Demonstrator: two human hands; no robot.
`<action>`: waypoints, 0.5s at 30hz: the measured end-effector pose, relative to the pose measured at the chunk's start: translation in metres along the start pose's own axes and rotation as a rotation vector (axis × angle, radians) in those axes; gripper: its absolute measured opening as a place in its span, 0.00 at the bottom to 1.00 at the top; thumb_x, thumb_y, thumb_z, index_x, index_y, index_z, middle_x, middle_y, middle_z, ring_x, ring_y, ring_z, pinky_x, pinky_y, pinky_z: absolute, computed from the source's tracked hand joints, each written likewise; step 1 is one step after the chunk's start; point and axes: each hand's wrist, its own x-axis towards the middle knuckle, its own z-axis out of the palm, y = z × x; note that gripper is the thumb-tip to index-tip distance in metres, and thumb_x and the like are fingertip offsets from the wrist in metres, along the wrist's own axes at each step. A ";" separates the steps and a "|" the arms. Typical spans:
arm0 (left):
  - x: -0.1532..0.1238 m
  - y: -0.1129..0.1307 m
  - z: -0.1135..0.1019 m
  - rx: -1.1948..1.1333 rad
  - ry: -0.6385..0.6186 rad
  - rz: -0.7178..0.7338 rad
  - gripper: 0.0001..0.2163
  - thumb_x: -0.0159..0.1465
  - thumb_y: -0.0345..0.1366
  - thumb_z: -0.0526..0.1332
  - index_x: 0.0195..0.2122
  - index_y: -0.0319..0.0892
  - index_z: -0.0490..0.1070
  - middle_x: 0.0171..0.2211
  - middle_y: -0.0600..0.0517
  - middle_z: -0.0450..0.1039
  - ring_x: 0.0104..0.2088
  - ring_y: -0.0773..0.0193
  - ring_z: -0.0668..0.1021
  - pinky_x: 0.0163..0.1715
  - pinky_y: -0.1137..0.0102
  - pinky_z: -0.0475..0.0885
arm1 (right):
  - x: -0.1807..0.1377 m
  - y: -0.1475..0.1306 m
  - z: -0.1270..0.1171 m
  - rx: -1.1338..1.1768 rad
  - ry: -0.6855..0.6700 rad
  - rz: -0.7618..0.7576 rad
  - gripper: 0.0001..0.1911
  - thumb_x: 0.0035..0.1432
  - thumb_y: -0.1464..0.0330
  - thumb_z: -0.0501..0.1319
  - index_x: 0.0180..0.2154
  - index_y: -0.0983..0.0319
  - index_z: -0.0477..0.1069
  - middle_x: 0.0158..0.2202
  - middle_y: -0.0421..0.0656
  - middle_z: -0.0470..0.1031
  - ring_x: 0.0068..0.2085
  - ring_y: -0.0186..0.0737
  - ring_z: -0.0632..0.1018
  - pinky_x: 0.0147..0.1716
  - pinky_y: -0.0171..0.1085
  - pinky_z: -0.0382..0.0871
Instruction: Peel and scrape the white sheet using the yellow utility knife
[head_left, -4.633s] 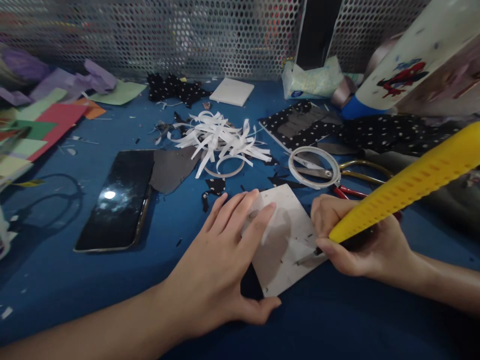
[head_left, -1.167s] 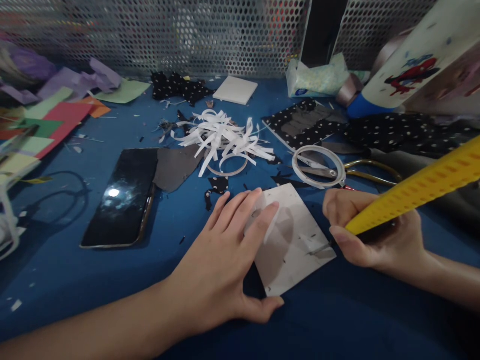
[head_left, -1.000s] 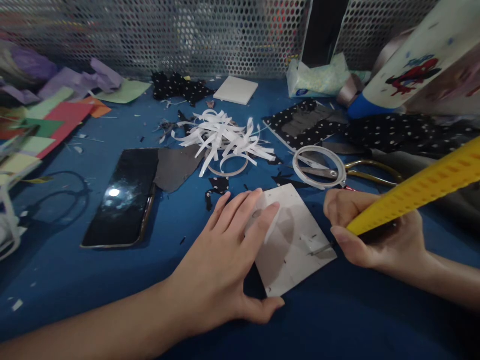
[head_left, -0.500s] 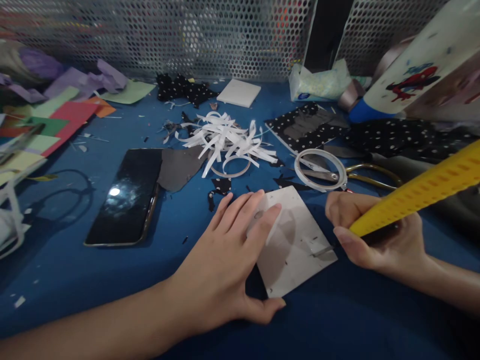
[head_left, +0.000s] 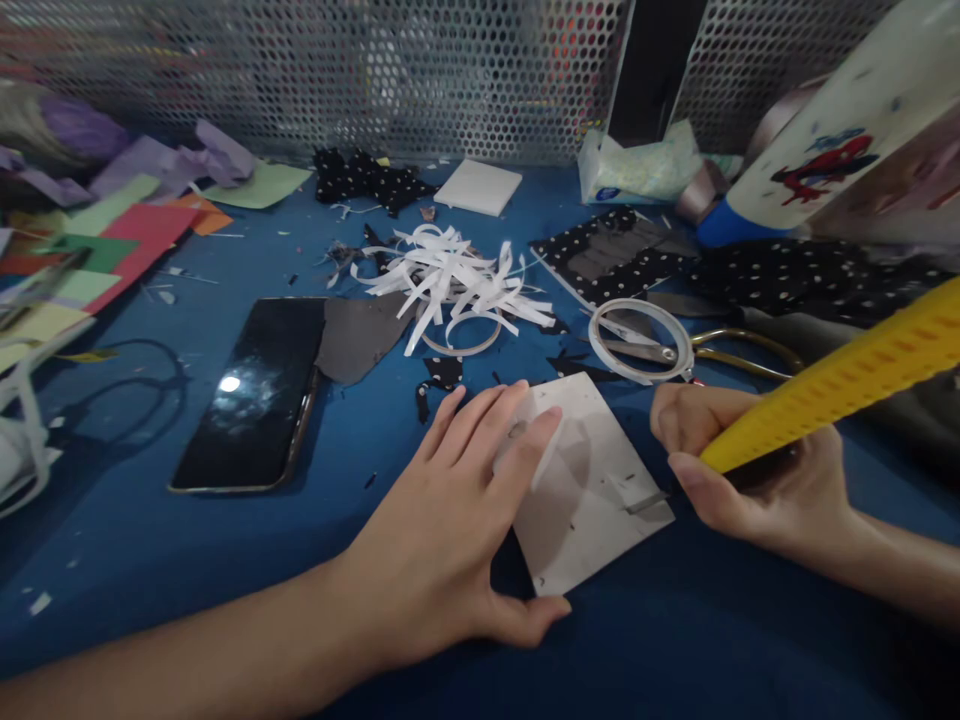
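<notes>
A pale square board point(head_left: 585, 490) with small dark specks and a few marks lies at an angle on the blue table. My left hand point(head_left: 457, 510) rests over its left side, fingers spread, the thumb by the near corner. At the right, my right hand point(head_left: 750, 460) is closed around a yellow utility knife point(head_left: 840, 390), whose ridged handle slants up towards the right edge. A thin grey blade point(head_left: 646, 503) shows over the board's right corner; whether it touches the surface I cannot tell. The fingers hide the lower part of the handle.
Beyond the board are curled white strips point(head_left: 457, 275), a tape roll point(head_left: 641, 341) and gold-handled scissors point(head_left: 750, 350). A phone point(head_left: 247, 400) lies left, coloured paper point(head_left: 150, 240) farther left. Dotted black fabric point(head_left: 817, 280) and a Spider-Man bottle point(head_left: 832, 150) stand right, before a perforated metal panel point(head_left: 450, 80).
</notes>
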 end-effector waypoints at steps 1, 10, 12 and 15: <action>0.000 0.000 0.000 0.001 0.003 0.001 0.55 0.50 0.61 0.68 0.72 0.38 0.47 0.72 0.36 0.46 0.72 0.41 0.50 0.69 0.44 0.43 | 0.000 0.000 0.000 0.005 0.000 0.002 0.18 0.55 0.73 0.65 0.23 0.59 0.56 0.21 0.34 0.57 0.23 0.33 0.62 0.23 0.38 0.56; -0.001 0.000 -0.001 0.009 0.005 0.001 0.55 0.51 0.63 0.67 0.72 0.39 0.46 0.73 0.38 0.46 0.72 0.41 0.50 0.70 0.44 0.44 | 0.002 0.002 0.001 0.021 -0.016 0.002 0.17 0.55 0.73 0.66 0.24 0.59 0.58 0.21 0.35 0.59 0.24 0.34 0.63 0.24 0.38 0.58; -0.001 -0.001 0.000 0.013 0.011 0.009 0.55 0.52 0.64 0.67 0.71 0.39 0.45 0.72 0.38 0.47 0.72 0.41 0.51 0.70 0.44 0.44 | 0.002 0.002 0.000 0.023 -0.042 -0.007 0.16 0.55 0.71 0.66 0.25 0.58 0.58 0.22 0.35 0.59 0.24 0.35 0.64 0.24 0.38 0.57; -0.001 -0.003 0.000 0.016 0.027 0.023 0.55 0.54 0.66 0.65 0.72 0.38 0.42 0.72 0.37 0.48 0.72 0.42 0.52 0.70 0.45 0.43 | 0.003 0.003 -0.001 0.014 -0.081 -0.035 0.15 0.55 0.69 0.66 0.26 0.57 0.59 0.23 0.36 0.60 0.25 0.36 0.64 0.24 0.38 0.57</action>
